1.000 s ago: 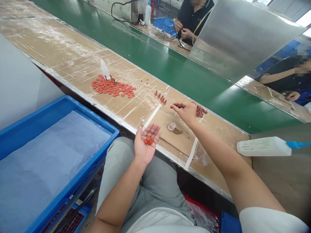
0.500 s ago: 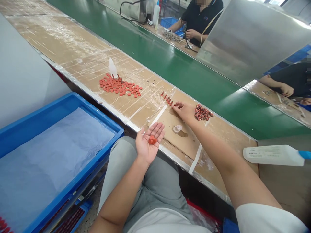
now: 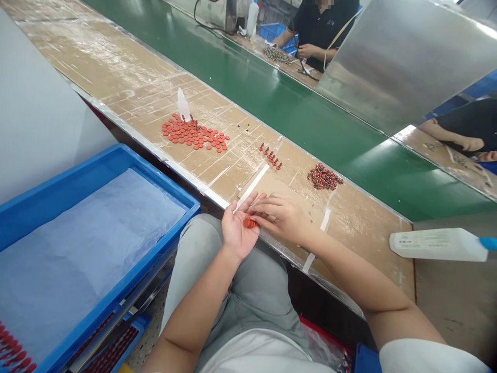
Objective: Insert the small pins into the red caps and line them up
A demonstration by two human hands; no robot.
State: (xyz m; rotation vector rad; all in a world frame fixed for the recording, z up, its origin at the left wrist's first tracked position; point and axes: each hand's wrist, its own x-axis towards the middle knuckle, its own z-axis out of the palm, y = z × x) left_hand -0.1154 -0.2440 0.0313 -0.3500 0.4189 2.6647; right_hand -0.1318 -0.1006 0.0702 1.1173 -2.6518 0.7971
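Note:
My left hand (image 3: 239,230) is palm up above my lap at the table edge, with several small red discs (image 3: 249,221) lying in its palm. Over that palm, my right hand (image 3: 281,215) has its thumb and fingertips closed at the discs, pinching at one; the fingers partly cover it. Beyond my hands stands a short row of small dark pieces on red bases (image 3: 271,156). To its right lies a pile of small red-and-black parts (image 3: 324,176). Many loose red discs (image 3: 194,135) are spread farther left, around a whitish pointed object (image 3: 183,105).
A green conveyor belt (image 3: 233,85) runs behind the cardboard-covered table (image 3: 128,77). A white bottle with blue cap (image 3: 435,243) lies at right. A blue tray (image 3: 155,173) lined with a sheet is at left. Two co-workers sit across the belt, near a metal panel (image 3: 404,62).
My right hand has moved from the row of pieces back to my left palm, where its fingertips meet the discs. Another piece stands released at the row's near end. My left hand stays about where it was.

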